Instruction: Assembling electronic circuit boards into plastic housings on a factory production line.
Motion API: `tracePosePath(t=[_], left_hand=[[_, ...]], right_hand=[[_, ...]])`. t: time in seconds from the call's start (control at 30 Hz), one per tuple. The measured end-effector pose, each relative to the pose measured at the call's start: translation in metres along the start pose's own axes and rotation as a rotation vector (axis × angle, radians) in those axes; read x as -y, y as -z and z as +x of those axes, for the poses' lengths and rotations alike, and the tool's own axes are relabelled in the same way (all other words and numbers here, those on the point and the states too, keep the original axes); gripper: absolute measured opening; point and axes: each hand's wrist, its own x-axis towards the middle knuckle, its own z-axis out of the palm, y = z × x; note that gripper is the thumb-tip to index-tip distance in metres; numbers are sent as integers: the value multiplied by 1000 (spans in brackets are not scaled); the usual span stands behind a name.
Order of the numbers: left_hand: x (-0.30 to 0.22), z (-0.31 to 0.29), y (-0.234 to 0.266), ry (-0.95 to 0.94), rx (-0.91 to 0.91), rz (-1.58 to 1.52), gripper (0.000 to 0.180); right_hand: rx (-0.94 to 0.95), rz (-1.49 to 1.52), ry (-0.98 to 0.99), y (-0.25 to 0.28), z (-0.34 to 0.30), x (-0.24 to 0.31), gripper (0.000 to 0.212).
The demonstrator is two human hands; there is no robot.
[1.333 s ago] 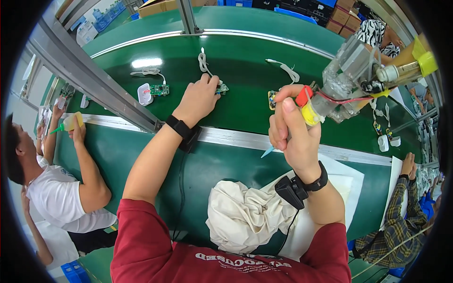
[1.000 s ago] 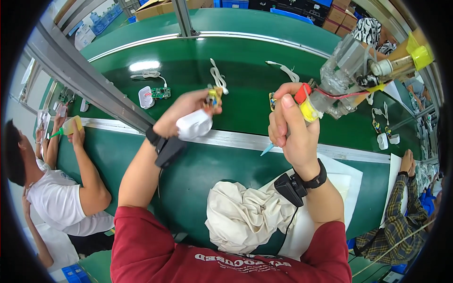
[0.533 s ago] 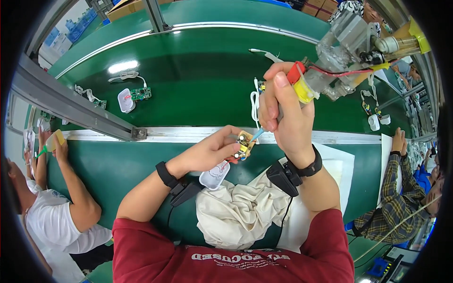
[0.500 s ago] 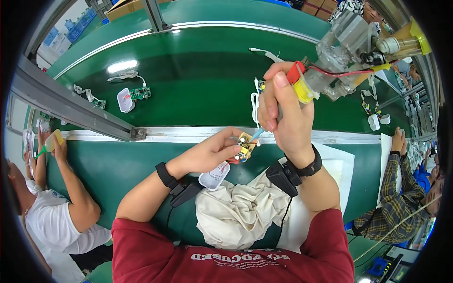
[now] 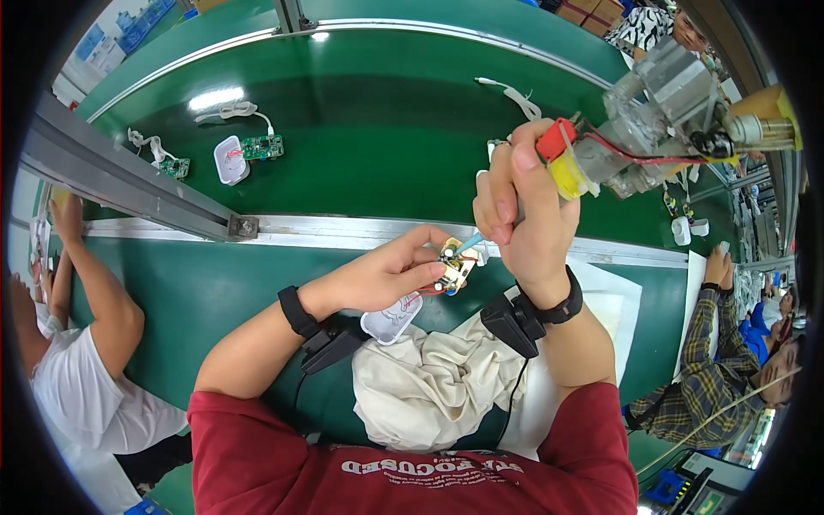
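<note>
Circuit board (image 5: 457, 271) is held up at centre, by the metal rail (image 5: 343, 230), pinched in the left hand (image 5: 390, 273) from 9 o'clock. White casing (image 5: 391, 319) is hung at 7 o'clock, joined by red wires (image 5: 421, 294). Tool (image 5: 567, 176) is gripped in the closed right hand (image 5: 534, 215) at 2 o'clock; its blue tip (image 5: 468, 244) is brought to the board's upper edge, contact not certain. Wiring to the casing is judged done; work at the tip looks under way; board is not yet seated in the casing. Crumpled cloth (image 5: 433, 386) is left at 6 o'clock. Green board (image 5: 262, 148) with open casing (image 5: 230, 160) is laid at 10 o'clock, apparently not yet closed up either. White cable (image 5: 518, 99) is seen toward 1 o'clock.
</note>
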Motion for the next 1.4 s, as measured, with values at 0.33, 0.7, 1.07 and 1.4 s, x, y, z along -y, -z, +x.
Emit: tracePosePath(t=[0.33, 0.7, 1.07, 1.4], left_hand=[[-4, -15, 5, -40, 19, -23, 33], [-6, -28, 10, -61, -10, -5, 32], [-11, -42, 34, -47, -42, 13, 33], [-85, -11, 55, -148, -261, 77, 40]], right_hand=[[12, 0, 40, -17, -3, -5, 15], [-8, -51, 61, -32, -1, -5, 15], [-11, -73, 20, -58, -7, 10, 22], [54, -15, -40, -42, -9, 27, 21]])
